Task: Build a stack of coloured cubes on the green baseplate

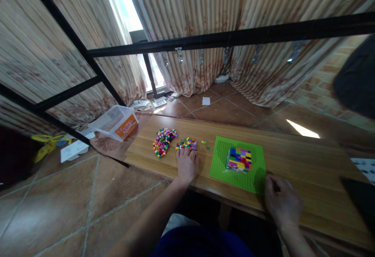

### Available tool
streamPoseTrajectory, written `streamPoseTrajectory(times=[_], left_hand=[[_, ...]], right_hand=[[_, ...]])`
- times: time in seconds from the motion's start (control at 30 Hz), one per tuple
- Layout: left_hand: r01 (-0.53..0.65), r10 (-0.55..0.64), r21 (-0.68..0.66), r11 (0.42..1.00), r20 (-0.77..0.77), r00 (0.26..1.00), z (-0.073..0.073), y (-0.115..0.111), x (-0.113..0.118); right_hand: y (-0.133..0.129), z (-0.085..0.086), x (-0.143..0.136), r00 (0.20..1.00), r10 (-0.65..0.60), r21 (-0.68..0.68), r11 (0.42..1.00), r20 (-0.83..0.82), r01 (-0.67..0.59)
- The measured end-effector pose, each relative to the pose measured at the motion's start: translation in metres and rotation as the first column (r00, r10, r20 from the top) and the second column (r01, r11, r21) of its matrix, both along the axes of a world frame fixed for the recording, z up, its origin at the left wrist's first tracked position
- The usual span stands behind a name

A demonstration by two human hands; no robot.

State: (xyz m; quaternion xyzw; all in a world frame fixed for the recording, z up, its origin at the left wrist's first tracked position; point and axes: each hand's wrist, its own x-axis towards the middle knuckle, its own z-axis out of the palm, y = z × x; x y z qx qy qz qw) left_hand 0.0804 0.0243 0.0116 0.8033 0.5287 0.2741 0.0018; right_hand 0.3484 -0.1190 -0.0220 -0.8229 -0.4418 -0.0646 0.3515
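Deep-blue clothing at the bottom centre of the frame, two bare hands above it.
From my remote seat I see the left hand, near frame centre, fingertips lowered to a small pile of multicoloured plastic bricks; I cannot tell whether they pinch one. Right hand, lower right: fingers curled inward, contents hidden from me, just beside the square lime-green studded baseplate. On that plate, right of centre, stands a blocky multicoloured brick build. Farther left lies a larger crescent-shaped brick heap, all on a long brown wooden table.
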Motion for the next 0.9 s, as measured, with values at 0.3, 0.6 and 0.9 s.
streamPoseTrajectory(times=[0.3,0.6,0.9], left_hand=[[0.229,-0.224,-0.029,0.973,0.116,0.968,0.012,-0.020,0.020],[0.414,-0.398,-0.016,0.910,0.246,0.884,0.041,-0.038,0.059],[0.494,-0.482,-0.024,0.869,0.183,0.857,0.045,-0.037,0.084]], right_hand=[[0.001,0.001,-0.002,1.000,0.008,0.017,1.000,0.002,-0.009],[0.002,0.001,-0.002,1.000,0.011,0.024,1.000,-0.009,-0.011],[0.004,0.005,-0.006,0.997,0.034,0.068,0.997,-0.068,-0.029]])
